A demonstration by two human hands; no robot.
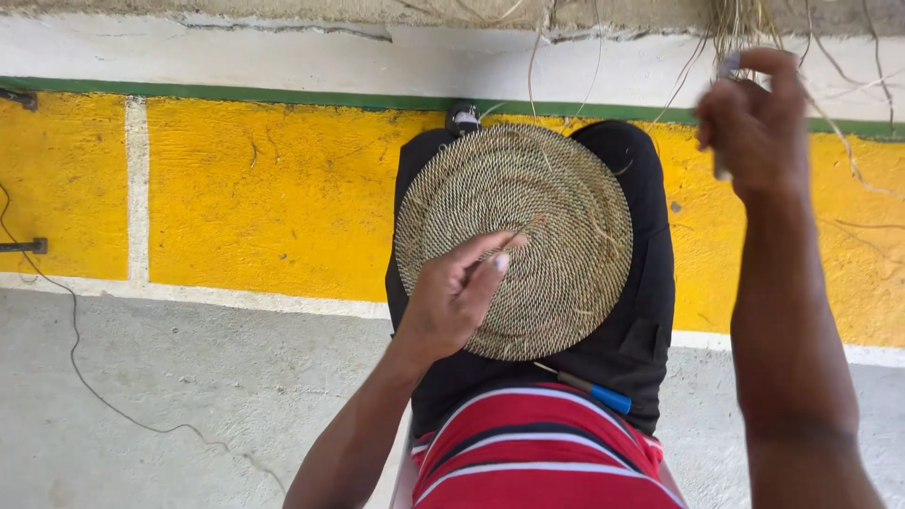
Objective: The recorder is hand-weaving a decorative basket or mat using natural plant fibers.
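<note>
While the left hand pins the woven disc, stitching is under way.
Right hand, raised, seemingly pinches a grass strand; tightening likely follows.

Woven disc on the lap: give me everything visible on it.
The woven disc is round and flat, coiled in tight concentric rows of tan fibre flecked with dark strands, with a few loose ends sticking out. It lies face up on the black-trousered lap. The left hand rests fingers on its lower left part. The right hand is raised clear of it, pinching thin fibres. A blue-handled tool lies just below its edge.
</note>
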